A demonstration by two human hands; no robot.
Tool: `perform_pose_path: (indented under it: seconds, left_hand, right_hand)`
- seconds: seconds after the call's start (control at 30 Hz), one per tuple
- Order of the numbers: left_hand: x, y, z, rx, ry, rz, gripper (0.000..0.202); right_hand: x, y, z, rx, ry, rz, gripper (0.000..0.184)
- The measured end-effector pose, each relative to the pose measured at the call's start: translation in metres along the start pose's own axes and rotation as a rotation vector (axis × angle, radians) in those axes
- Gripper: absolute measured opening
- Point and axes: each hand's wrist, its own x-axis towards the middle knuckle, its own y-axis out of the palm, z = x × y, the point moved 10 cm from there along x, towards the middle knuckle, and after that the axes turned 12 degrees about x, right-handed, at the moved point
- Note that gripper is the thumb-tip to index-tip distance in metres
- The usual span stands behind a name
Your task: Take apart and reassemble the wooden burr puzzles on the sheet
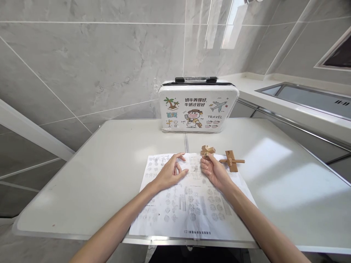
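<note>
My right hand [215, 171] is closed around a small wooden puzzle block [206, 156] with a dark mark on its end. More pale wooden pieces [208, 148] show just beyond the fingertips; whether they join the held block, I cannot tell. My left hand [168, 172] holds nothing, with its thumb and fingers apart above the instruction sheet [189, 226]. Printed on that sheet are several rows of small puzzle diagrams, and its heading appears upside down. Beside my right hand lies a cross-shaped wooden puzzle assembly [232, 160] over the sheet's upper right corner.
A white carrying case [175, 126] with cartoon prints and a black handle stands at the back of the folding white table [82, 175]. Behind it rises a grey tiled wall [95, 65]. To the right is a counter [241, 82] with a dark glass-topped appliance [307, 98].
</note>
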Motion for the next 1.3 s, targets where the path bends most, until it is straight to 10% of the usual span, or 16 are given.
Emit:
perform_pose_path:
  seconds: [1.3]
  left_hand:
    - [0.0,-0.002,-0.007,0.051,0.03,0.009,0.044]
  right_hand:
    - [0.0,-0.019,0.024,0.17,-0.159,-0.035,0.022]
